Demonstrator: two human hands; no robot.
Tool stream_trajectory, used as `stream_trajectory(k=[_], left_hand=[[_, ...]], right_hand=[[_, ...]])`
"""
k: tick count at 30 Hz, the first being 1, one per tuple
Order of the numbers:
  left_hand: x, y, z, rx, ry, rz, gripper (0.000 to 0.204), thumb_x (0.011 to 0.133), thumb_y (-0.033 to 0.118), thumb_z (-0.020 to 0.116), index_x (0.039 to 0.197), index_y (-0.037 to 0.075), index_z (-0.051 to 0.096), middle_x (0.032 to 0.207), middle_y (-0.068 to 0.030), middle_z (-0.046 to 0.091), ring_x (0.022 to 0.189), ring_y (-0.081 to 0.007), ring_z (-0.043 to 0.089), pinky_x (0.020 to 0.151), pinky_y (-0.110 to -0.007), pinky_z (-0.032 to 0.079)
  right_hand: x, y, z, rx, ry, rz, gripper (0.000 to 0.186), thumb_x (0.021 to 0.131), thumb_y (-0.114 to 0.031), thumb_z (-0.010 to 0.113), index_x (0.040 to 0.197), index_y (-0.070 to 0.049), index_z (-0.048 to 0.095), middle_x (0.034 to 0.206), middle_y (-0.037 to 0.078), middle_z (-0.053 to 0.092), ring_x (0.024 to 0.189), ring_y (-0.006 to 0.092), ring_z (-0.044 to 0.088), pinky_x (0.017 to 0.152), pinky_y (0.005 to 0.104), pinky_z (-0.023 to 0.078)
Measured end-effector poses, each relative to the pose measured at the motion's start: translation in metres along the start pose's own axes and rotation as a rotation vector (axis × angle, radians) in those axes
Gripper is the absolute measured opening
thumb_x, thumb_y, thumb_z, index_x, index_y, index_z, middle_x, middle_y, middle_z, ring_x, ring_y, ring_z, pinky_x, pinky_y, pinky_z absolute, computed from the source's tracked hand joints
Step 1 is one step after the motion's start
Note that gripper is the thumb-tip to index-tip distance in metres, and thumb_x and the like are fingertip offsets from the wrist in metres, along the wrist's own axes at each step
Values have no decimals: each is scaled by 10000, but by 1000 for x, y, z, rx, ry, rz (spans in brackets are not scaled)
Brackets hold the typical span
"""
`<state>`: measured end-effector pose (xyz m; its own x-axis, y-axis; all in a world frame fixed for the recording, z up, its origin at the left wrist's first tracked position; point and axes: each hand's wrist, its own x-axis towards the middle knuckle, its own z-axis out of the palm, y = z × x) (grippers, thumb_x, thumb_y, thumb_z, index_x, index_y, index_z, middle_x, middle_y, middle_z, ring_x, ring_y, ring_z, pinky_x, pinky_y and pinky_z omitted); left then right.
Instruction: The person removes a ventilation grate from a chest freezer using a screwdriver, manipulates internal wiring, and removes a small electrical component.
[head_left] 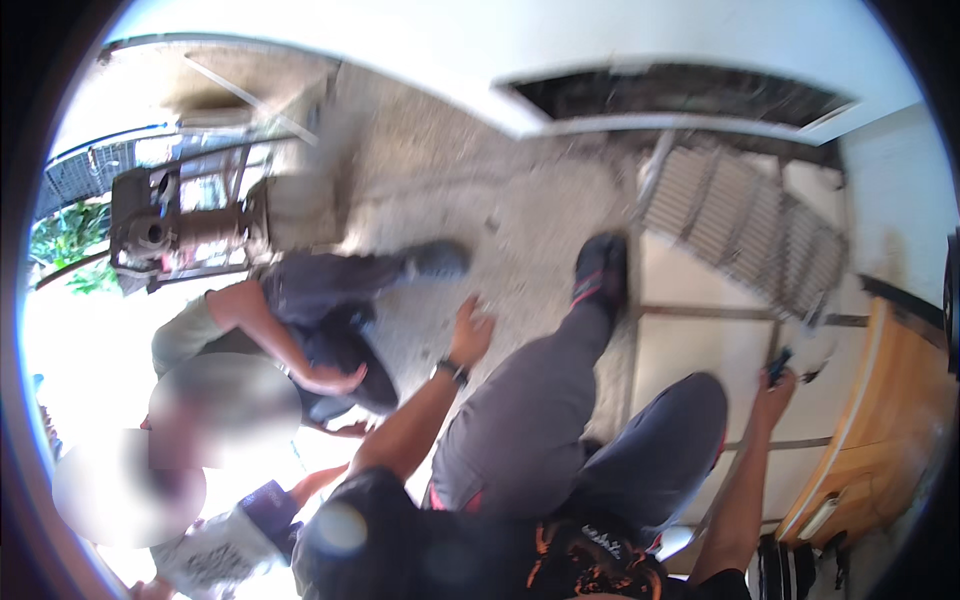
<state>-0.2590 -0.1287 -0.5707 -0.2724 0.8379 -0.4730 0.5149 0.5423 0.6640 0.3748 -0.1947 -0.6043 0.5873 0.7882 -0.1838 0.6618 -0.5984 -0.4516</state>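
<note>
My left hand [470, 335] is held out over the concrete floor, left of my knee, its fingers loosely bent and apart with nothing in them. A dark watch [452, 372] is on that wrist. Out to the right, my right hand [774, 390] is closed around a small dark object [779, 364] with a bluish tint; its kind is too small to make out. Beyond that hand, a slatted grey rack [745, 215] lies on the pale tiled floor. A small dark thing [815, 373] shows just right of the hand.
At the left a person [300, 310] crouches, with another person [230, 545] behind, nearer the lower edge. A metal-framed machine [200, 225] stands at the far left. A white panel with a dark opening [680, 95] spans the far side. Wooden furniture [870, 400] borders the right.
</note>
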Motion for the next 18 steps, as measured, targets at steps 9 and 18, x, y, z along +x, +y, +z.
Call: stream_trajectory(k=[9,18], left_hand=[[-19,210,-77,-232,234,489,296,932,94,593,1211,-5,595,1088,-155,688,930,-245,690,815,-361,537],[-135,653,-283,168,1107,1807,171,836,16,608,1006,23,626,973,-150,638,914,-358,589,814,-432,479]], right_hand=[[51,-254,-180,247,368,-458,612,824,-173,730,1349,-9,461,1347,257,439,1308,434,379,1087,524,322],[16,-635,-492,287,896,-1543,337,894,-184,678,1189,-42,598,1190,143,562,1149,328,530,971,438,434]])
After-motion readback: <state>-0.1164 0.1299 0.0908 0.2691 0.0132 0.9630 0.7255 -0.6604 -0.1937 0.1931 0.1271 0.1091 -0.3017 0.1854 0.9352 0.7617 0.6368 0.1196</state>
